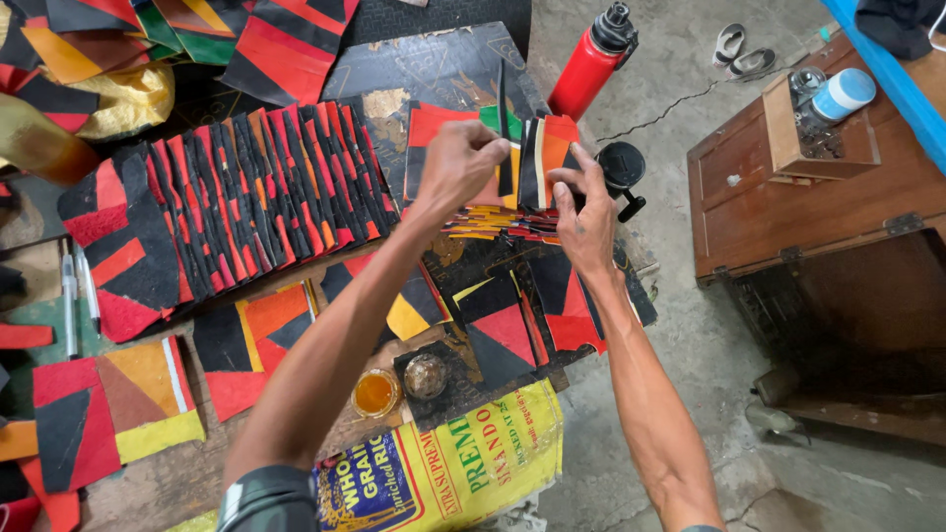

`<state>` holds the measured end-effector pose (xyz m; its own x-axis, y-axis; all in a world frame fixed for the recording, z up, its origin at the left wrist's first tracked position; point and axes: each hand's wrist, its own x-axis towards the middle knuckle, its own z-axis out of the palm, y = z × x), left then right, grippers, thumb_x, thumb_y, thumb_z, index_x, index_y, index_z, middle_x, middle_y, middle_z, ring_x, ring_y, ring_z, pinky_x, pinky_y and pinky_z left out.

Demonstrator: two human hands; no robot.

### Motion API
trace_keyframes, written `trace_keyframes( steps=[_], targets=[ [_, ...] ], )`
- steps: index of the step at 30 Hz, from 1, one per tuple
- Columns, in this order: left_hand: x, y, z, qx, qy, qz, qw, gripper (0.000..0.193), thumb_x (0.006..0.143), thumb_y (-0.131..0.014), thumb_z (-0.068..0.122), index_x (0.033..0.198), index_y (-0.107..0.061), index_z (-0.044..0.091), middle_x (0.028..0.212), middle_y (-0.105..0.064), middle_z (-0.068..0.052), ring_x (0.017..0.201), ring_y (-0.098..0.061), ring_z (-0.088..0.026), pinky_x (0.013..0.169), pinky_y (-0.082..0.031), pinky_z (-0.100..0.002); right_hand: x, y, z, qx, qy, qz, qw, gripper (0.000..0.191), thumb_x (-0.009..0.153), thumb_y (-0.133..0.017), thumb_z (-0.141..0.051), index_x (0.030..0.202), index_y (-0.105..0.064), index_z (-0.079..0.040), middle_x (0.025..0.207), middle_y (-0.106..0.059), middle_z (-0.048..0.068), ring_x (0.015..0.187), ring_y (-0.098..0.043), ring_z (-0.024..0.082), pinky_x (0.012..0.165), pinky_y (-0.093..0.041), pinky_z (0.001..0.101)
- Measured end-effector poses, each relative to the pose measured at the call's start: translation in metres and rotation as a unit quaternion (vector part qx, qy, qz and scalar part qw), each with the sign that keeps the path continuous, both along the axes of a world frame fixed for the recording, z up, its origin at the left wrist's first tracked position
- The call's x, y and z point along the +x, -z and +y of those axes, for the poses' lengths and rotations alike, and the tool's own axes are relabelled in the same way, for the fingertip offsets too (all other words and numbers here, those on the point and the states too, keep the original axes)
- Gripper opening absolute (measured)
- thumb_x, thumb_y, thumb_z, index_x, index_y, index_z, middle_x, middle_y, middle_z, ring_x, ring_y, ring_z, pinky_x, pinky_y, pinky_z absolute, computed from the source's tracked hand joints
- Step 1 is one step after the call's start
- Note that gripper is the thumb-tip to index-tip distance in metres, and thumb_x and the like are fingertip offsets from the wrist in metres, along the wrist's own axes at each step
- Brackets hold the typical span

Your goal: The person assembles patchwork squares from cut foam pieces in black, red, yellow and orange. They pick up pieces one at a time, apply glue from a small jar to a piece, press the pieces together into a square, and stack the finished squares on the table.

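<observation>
My left hand [458, 163] pinches a thin black strip [504, 128] that stands upright above a stack of coloured patchwork pieces [493, 222]. My right hand [583, 212] grips a folded piece of black, white and orange material [547, 153] just right of the strip. Both hands are over the far part of the work surface, close together. To their left lies a wide row of overlapping red, black and orange strips [256, 192].
Patchwork panels [108, 394] lie at left and below the hands. A small jar of amber glue [375, 392] and a dark lid [426, 375] sit near a yellow printed sack [453, 468]. A red bottle [589, 64] stands beyond; a wooden box [788, 197] at right.
</observation>
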<state>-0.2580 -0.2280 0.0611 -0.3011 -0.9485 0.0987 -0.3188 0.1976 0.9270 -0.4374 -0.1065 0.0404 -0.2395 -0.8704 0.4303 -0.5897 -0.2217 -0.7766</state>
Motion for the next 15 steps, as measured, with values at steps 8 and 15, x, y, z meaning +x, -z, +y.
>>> trace_keyframes(
  steps=[8, 15],
  targets=[
    [0.087, -0.037, 0.081, -0.045, -0.039, 0.126, 0.99, 0.018, 0.088, -0.075, 0.005, 0.103, -0.068, -0.003, 0.089, -0.078, -0.009, 0.081, -0.072, -0.007, 0.072, -0.058, -0.024, 0.019, -0.02, 0.036, -0.1, 0.056, -0.013, 0.993, 0.034, 0.106, -0.056, -0.001, 0.14, -0.057, 0.001, 0.116, -0.07, 0.012, 0.106, -0.066, 0.019, 0.099, -0.052, 0.0346],
    [0.133, -0.031, 0.134, -0.136, -0.073, 0.106, 0.982, 0.012, 0.095, -0.072, -0.002, 0.106, -0.071, 0.0, 0.087, -0.068, -0.004, 0.076, -0.062, -0.011, 0.069, -0.052, -0.025, 0.113, -0.025, 0.119, 0.008, -0.14, -0.022, 0.99, 0.028, 0.095, -0.058, 0.007, 0.121, -0.065, 0.001, 0.114, -0.069, 0.011, 0.104, -0.066, 0.023, 0.097, -0.052, 0.0328]
  ],
)
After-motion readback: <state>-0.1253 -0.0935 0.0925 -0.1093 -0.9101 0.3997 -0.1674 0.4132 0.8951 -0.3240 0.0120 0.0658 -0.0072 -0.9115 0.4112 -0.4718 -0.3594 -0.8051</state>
